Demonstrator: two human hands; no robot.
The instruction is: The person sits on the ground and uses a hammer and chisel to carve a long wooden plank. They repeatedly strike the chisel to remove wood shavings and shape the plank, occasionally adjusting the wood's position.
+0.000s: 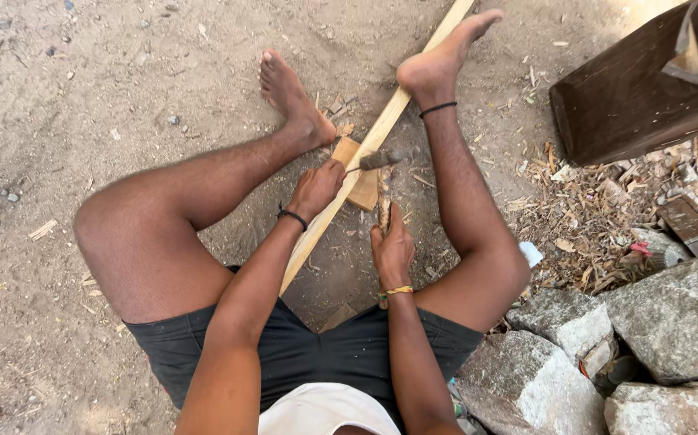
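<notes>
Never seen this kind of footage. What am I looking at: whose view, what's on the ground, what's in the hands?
One picture, from a camera worn on a person's head, looking down at their own lap. They sit on bare dirt ground with legs spread and bare feet ahead.

A long pale wooden stick runs diagonally between the legs, over a small wooden block. The left hand grips the stick at the block. The right hand holds the wooden handle of a hammer-like tool, its dark metal head near the stick.

To the right: wood chips, grey stones and a dark wooden box.
</notes>
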